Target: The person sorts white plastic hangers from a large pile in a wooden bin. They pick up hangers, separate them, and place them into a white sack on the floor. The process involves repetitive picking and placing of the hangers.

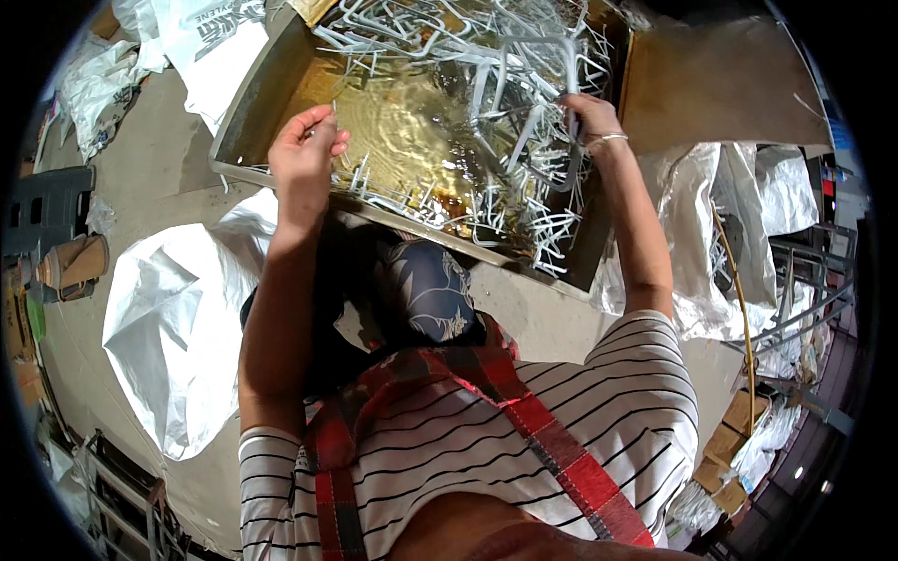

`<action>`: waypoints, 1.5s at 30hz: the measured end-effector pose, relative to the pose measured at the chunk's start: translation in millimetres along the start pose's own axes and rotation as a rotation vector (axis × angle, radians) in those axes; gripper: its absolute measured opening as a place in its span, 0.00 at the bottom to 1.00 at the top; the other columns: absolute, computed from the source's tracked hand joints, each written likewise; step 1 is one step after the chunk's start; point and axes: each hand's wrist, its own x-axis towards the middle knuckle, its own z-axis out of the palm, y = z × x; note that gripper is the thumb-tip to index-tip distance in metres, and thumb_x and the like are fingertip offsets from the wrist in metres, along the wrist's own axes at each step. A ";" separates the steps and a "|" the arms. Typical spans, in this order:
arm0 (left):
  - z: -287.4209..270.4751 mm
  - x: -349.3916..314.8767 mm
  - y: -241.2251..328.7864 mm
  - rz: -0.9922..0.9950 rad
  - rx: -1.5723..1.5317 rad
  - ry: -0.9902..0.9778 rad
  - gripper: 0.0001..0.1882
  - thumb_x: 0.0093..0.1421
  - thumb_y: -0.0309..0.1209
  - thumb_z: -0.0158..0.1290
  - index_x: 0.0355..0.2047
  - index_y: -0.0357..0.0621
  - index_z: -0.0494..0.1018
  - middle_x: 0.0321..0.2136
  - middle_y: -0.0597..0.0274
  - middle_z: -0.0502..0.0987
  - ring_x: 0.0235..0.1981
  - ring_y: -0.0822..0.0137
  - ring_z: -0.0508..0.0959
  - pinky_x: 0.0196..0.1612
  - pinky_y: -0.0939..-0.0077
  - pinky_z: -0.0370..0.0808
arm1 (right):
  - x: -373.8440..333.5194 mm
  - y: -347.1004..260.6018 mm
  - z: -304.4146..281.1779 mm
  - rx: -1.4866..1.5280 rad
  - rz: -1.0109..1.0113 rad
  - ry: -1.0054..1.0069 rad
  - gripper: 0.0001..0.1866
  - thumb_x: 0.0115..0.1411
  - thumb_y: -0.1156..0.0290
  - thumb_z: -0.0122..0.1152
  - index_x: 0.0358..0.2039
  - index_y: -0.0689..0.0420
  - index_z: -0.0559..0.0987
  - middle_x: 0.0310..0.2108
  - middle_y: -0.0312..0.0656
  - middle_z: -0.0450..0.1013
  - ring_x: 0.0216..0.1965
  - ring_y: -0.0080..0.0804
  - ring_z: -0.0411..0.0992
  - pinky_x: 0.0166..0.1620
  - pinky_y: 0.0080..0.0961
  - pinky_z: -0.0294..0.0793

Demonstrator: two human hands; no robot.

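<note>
My left hand (304,154) is over the left part of a metal tub (251,101), its fingers closed in a pinch. A thin pale piece shows at the fingertips, too small to name. On the tub's right side, my right hand (593,120) is closed on the side of a pale grey rectangular frame (538,40). This frame leans among many tangled, bent pale grey rods (440,33), which partly hide it. Shallow yellowish water (402,117) with ripples shows in the tub's middle. More short bent pieces (552,224) lie along the near wall.
White sacks lie on the floor at left (178,327) and far left (210,56). To the right of the tub are a brown panel (720,84), crumpled plastic sheeting (692,234) and a thin stick (744,327). Cardboard (725,449) lies at the lower right.
</note>
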 end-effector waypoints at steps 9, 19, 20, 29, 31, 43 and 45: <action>17.9 16.0 -14.2 -0.235 0.088 -0.099 0.15 0.56 0.27 0.49 0.42 0.32 0.68 0.31 0.61 0.73 0.28 0.73 0.75 0.30 0.86 0.72 | -44.1 64.1 -71.6 -0.454 0.035 0.295 0.09 0.45 0.76 0.59 0.29 0.64 0.77 0.20 0.36 0.71 0.20 0.20 0.65 0.22 0.21 0.64; 67.7 14.0 -50.6 0.106 0.629 -0.688 0.48 0.42 0.44 0.63 0.59 0.40 0.51 0.57 0.46 0.54 0.60 0.55 0.52 0.60 0.63 0.52 | -105.9 -81.6 3.4 -0.553 -0.317 -0.500 0.24 0.41 0.84 0.47 0.42 0.59 0.75 0.28 0.29 0.69 0.27 0.13 0.63 0.31 0.09 0.61; 70.2 14.3 -51.8 0.146 0.647 -0.739 0.52 0.40 0.45 0.64 0.60 0.43 0.48 0.60 0.46 0.49 0.63 0.55 0.46 0.62 0.62 0.47 | -108.4 -88.8 9.7 -0.558 -0.311 -0.555 0.24 0.40 0.84 0.46 0.41 0.60 0.75 0.28 0.29 0.70 0.28 0.12 0.62 0.30 0.09 0.61; 78.7 25.7 -40.8 0.144 0.056 -0.956 0.37 0.51 0.46 0.55 0.56 0.38 0.57 0.51 0.54 0.65 0.52 0.61 0.64 0.56 0.71 0.58 | -107.2 -131.9 53.6 -0.356 -0.389 -0.807 0.22 0.39 0.82 0.50 0.40 0.62 0.76 0.26 0.31 0.71 0.24 0.12 0.63 0.26 0.10 0.61; 75.1 33.9 -43.4 0.048 0.030 -0.927 0.33 0.52 0.48 0.54 0.51 0.38 0.63 0.42 0.59 0.69 0.44 0.65 0.67 0.49 0.74 0.62 | -98.1 -133.4 53.1 -0.364 -0.403 -0.806 0.22 0.40 0.80 0.53 0.41 0.62 0.75 0.27 0.34 0.73 0.27 0.14 0.66 0.30 0.12 0.66; 69.6 40.3 -38.6 -0.242 0.112 -0.580 0.11 0.51 0.36 0.57 0.30 0.43 0.73 0.23 0.73 0.71 0.25 0.80 0.66 0.31 0.86 0.61 | -39.8 -66.5 81.8 -0.200 -0.501 -0.107 0.17 0.48 0.79 0.57 0.42 0.62 0.76 0.36 0.38 0.75 0.35 0.20 0.71 0.40 0.15 0.70; 63.4 47.7 -35.7 -0.293 0.045 -0.396 0.12 0.53 0.36 0.56 0.30 0.42 0.72 0.23 0.67 0.73 0.22 0.77 0.69 0.26 0.84 0.66 | -46.2 -63.4 87.0 -0.104 -0.518 -0.197 0.23 0.50 0.72 0.63 0.48 0.61 0.71 0.45 0.42 0.71 0.44 0.25 0.68 0.47 0.20 0.67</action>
